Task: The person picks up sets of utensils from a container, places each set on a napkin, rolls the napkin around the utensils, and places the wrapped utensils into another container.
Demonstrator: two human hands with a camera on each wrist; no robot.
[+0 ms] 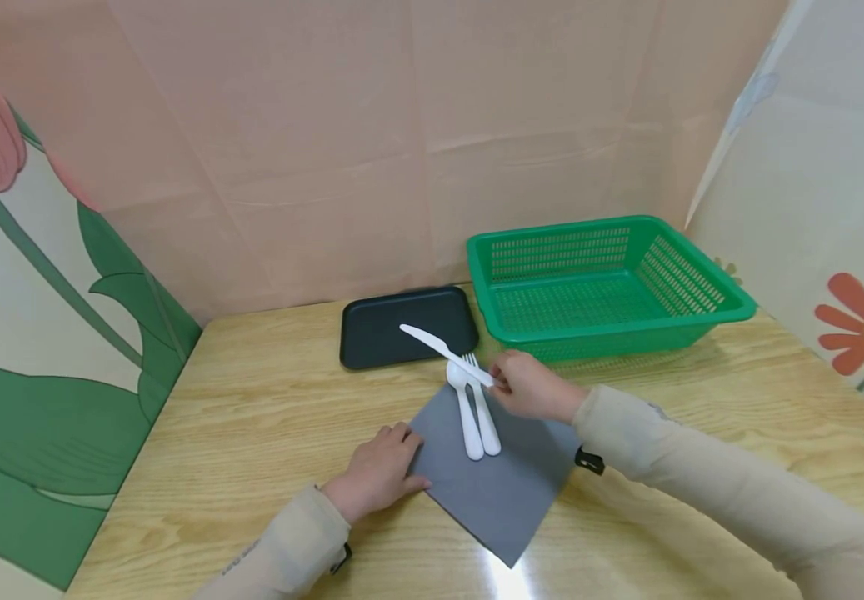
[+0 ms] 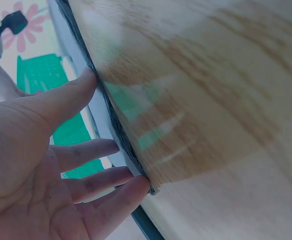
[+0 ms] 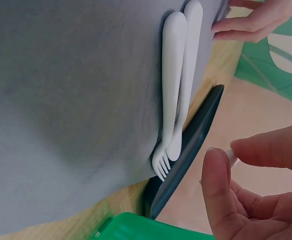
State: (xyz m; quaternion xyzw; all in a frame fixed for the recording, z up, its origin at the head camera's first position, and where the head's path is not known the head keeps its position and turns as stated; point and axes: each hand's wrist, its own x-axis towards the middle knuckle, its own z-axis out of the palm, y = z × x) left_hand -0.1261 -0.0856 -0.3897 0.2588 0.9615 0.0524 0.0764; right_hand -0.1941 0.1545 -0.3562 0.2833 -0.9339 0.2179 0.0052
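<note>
A slim white plastic knife [image 1: 437, 342] is raised above the tabletop [image 1: 252, 417]; its handle end sits in the grip of the right hand [image 1: 532, 385], pinched between thumb and fingers. In the head view its blade crosses over a flat black rectangular tray [image 1: 372, 333]. Below lie a white plastic spoon [image 1: 469, 427] and a white plastic fork [image 1: 486, 425], side by side on a square dark grey cloth [image 1: 510, 500] set cornerwise, heads toward its far corner. The left hand [image 1: 379, 471] touches the cloth's left edge, fingers and thumb extended, its grip relaxed. Wood runs from that edge to the tulip-printed sheet [image 1: 34, 417], leaving sideways room. On the far side is less: the tray's near edge is close, and a green slatted plastic basket [image 1: 626, 337] stands just beside its right edge.
</note>
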